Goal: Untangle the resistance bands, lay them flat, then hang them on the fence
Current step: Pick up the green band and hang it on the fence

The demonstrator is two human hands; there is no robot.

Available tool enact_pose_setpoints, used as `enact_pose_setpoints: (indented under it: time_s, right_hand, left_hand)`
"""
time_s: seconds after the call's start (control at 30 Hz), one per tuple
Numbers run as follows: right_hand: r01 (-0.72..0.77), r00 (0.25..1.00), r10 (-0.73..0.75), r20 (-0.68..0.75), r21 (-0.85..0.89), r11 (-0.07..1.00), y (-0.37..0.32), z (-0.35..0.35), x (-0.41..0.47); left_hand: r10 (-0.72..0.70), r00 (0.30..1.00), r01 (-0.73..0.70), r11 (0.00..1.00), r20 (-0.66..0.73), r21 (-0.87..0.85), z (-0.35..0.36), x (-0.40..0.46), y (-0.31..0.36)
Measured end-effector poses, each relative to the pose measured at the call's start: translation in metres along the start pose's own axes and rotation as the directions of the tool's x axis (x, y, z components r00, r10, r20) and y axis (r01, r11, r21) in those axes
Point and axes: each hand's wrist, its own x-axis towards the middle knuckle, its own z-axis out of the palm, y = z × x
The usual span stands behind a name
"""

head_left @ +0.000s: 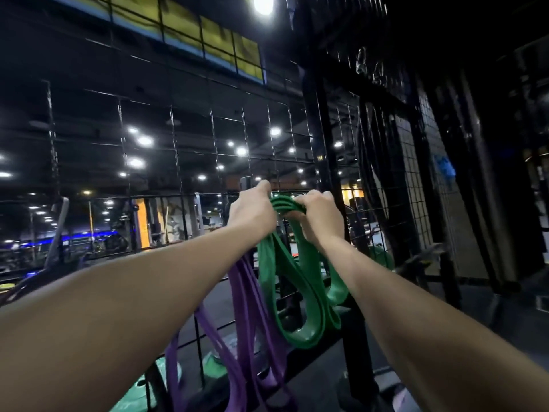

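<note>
Both my arms reach forward and up to a black wire-grid fence (175,138). My left hand (252,211) and my right hand (318,215) grip the folded top of the green resistance bands (300,292) close against a horizontal fence wire. The green bands hang down in wide loops below my right hand. Purple resistance bands (249,322) hang in long loops beneath my left wrist, in front of the fence; where their top end is held is hidden behind my left hand.
A thick black upright post (329,162) stands just right of my hands. More dark mesh panels (416,162) run off to the right. Gym equipment and ceiling lights show beyond the fence. Green weight plates (148,391) lie low by the fence.
</note>
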Motion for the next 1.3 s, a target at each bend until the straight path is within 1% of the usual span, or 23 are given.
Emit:
enact_pose_setpoints:
  time_s: [0.07, 0.13, 0.17, 0.23, 0.27, 0.37, 0.43, 0.47, 0.53, 0.6, 0.67, 0.73, 0.87, 1.0, 1.1, 1.23, 1.3]
  right_hand:
    - [-0.080, 0.996, 0.077, 0.034, 0.092, 0.993, 0.006, 0.005, 0.000]
    - [-0.118, 0.992, 0.111, 0.054, 0.150, 0.982, 0.007, 0.006, -0.004]
    - [-0.093, 0.995, 0.087, 0.046, 0.133, 0.987, 0.006, 0.007, -0.006]
    - [0.006, 1.000, -0.006, -0.021, 0.031, 1.000, 0.003, 0.005, -0.014]
    - [0.033, 0.998, -0.032, -0.062, 0.014, 0.999, 0.003, 0.002, -0.019]
    - [0.077, 0.989, -0.067, -0.135, 0.078, 0.994, 0.008, 0.001, -0.034]
    - [0.176, 0.975, -0.167, -0.147, 0.054, 0.983, 0.008, 0.005, -0.046]
    - [0.220, 0.966, -0.216, -0.141, 0.009, 0.976, 0.006, 0.009, -0.048]
    - [0.237, 0.962, -0.245, -0.119, -0.081, 0.968, -0.001, 0.017, -0.051]
    - [0.174, 0.977, -0.187, -0.106, -0.123, 0.977, -0.009, 0.021, -0.051]
    - [0.098, 0.990, -0.107, -0.089, -0.100, 0.990, -0.012, 0.023, -0.048]
    - [0.059, 0.996, -0.063, -0.060, -0.066, 0.996, -0.010, 0.025, -0.045]
    - [0.059, 0.998, -0.055, -0.036, 0.144, 0.988, 0.002, 0.013, -0.039]
    - [-0.025, 0.997, 0.002, 0.077, 0.303, 0.953, 0.001, -0.001, -0.036]
    - [-0.076, 0.995, 0.045, 0.091, 0.366, 0.928, -0.002, -0.009, -0.032]
    - [-0.127, 0.989, 0.078, 0.126, 0.449, 0.885, -0.005, -0.023, -0.029]
    - [-0.167, 0.983, 0.110, 0.147, 0.471, 0.866, -0.005, -0.026, -0.027]
  left_hand:
    - [0.017, 1.000, -0.017, 1.000, 0.015, -0.020, 0.004, -0.003, 0.000]
    - [0.045, 0.999, -0.045, 0.999, 0.009, -0.012, 0.004, -0.006, -0.001]
    - [0.056, 0.998, -0.056, 0.998, 0.002, -0.016, 0.003, -0.007, -0.002]
    - [0.071, 0.997, -0.071, 0.997, 0.002, -0.036, 0.001, -0.009, -0.003]
    - [0.074, 0.997, -0.074, 0.996, 0.006, -0.041, 0.000, -0.010, -0.003]
    - [0.075, 0.997, -0.074, 0.996, 0.016, -0.055, 0.000, -0.010, -0.004]
    - [0.077, 0.997, -0.076, 0.995, 0.015, -0.061, 0.002, -0.009, -0.003]
    - [0.077, 0.997, -0.076, 0.996, 0.016, -0.056, 0.002, -0.009, -0.003]
    - [0.075, 0.997, -0.074, 0.996, 0.019, -0.049, 0.002, -0.009, -0.001]
    - [0.070, 0.997, -0.069, 0.996, 0.022, -0.053, 0.001, -0.009, -0.001]
    - [0.069, 0.997, -0.067, 0.996, 0.026, -0.051, 0.000, -0.008, -0.001]
    - [0.070, 0.997, -0.068, 0.996, 0.032, -0.055, 0.000, -0.008, -0.001]
    - [0.051, 0.999, -0.050, 0.996, 0.014, -0.078, 0.004, -0.007, -0.002]
    - [0.019, 1.000, -0.019, 0.995, -0.002, -0.100, 0.005, -0.009, 0.000]
    - [0.028, 0.999, -0.030, 0.997, -0.026, -0.074, 0.006, -0.012, 0.001]
    - [0.086, 0.993, -0.084, 0.996, -0.082, 0.030, 0.010, -0.019, 0.003]
    - [0.122, 0.989, -0.116, 0.990, -0.077, 0.079, 0.014, -0.022, 0.003]
